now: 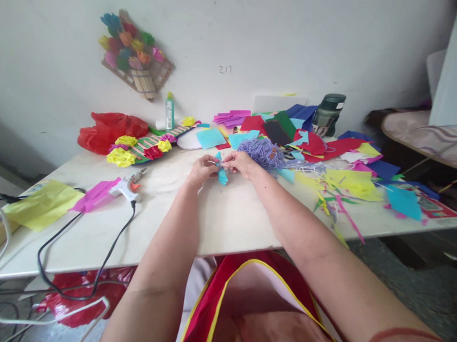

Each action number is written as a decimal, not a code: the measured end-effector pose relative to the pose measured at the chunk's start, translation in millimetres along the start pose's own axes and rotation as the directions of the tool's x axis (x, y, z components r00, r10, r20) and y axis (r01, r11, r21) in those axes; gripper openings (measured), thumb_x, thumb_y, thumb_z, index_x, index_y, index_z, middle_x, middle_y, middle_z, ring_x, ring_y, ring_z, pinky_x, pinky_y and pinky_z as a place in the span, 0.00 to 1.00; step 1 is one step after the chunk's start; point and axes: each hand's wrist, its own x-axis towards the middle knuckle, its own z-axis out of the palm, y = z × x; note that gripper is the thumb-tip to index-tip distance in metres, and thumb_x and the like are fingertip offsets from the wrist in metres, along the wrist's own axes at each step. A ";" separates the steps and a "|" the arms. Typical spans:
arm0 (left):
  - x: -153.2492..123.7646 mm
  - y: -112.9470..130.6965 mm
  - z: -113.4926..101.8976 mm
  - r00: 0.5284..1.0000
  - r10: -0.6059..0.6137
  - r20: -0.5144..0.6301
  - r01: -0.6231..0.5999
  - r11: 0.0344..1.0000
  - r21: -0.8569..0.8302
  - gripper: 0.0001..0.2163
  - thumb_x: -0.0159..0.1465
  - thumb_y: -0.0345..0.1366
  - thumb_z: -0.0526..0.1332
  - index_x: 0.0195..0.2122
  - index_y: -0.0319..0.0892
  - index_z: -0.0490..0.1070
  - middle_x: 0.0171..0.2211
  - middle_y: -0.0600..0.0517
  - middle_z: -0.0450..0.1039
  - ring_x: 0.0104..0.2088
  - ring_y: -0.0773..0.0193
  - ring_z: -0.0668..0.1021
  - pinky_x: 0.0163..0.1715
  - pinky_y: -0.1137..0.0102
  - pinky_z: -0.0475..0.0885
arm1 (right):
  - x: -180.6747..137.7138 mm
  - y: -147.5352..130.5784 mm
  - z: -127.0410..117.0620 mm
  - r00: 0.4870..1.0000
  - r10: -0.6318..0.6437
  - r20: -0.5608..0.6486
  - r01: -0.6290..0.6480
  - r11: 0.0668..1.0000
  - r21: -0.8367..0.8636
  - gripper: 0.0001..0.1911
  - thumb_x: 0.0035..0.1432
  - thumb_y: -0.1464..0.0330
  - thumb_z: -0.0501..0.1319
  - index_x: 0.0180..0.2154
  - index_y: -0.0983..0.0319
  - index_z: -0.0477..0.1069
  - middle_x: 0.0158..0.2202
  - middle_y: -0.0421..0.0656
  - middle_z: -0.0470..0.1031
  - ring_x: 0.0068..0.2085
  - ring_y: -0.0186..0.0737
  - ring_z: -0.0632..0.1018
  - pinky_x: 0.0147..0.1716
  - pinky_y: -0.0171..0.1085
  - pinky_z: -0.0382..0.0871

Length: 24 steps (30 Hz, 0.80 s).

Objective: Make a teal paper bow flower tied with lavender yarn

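A small piece of light-blue craft paper (223, 177), gathered narrow at its middle, is held upright between my hands above the table. My left hand (204, 170) pinches it from the left, thumb and fingers together. From the right, my right hand (240, 163) pinches the same piece near its middle. Whether a thread or anything else sits between the fingertips is too small to make out. Just beyond my right hand lies a tangle of purple yarn (264, 153). Flat light-blue paper sheets (211, 138) lie behind the hands.
A white glue gun (126, 188) with a black cord rests left on pink paper (94, 195). Behind it are a decorated panel with paper flowers (149, 149), a red bag (112, 131) and a green bottle (169, 111). Paper scraps (353, 184) and a dark flask (329, 115) stand right.
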 end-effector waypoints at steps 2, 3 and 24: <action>-0.5 -0.1 -0.4 1.000 -0.012 0.002 0.012 0.999 -0.035 0.14 0.41 0.32 0.67 0.30 0.39 0.69 0.23 0.54 0.73 0.25 0.67 0.75 0.28 0.71 0.71 | -0.3 -0.3 0.4 1.000 -0.010 -0.007 0.010 1.000 -0.022 0.11 0.36 0.76 0.69 0.21 0.63 0.66 0.13 0.33 0.67 0.14 0.25 0.63 0.14 0.28 0.53; -0.2 -0.6 -0.8 1.000 -0.020 0.003 0.020 0.999 -0.049 0.14 0.41 0.31 0.67 0.31 0.38 0.69 0.23 0.54 0.73 0.25 0.66 0.75 0.27 0.72 0.70 | -0.5 -0.3 0.8 1.000 -0.018 -0.012 0.017 0.999 -0.034 0.11 0.37 0.76 0.68 0.21 0.63 0.66 0.13 0.33 0.67 0.14 0.26 0.63 0.14 0.28 0.53; 2.3 -4.8 -7.3 0.991 -0.119 0.053 0.122 0.991 -0.059 0.15 0.44 0.38 0.68 0.33 0.37 0.76 0.27 0.48 0.77 0.25 0.66 0.76 0.22 0.74 0.66 | 4.9 4.1 9.9 0.848 -0.525 0.066 0.420 0.591 -0.689 0.08 0.48 0.77 0.62 0.26 0.58 0.76 0.33 0.41 0.78 0.39 0.40 0.74 0.43 0.37 0.65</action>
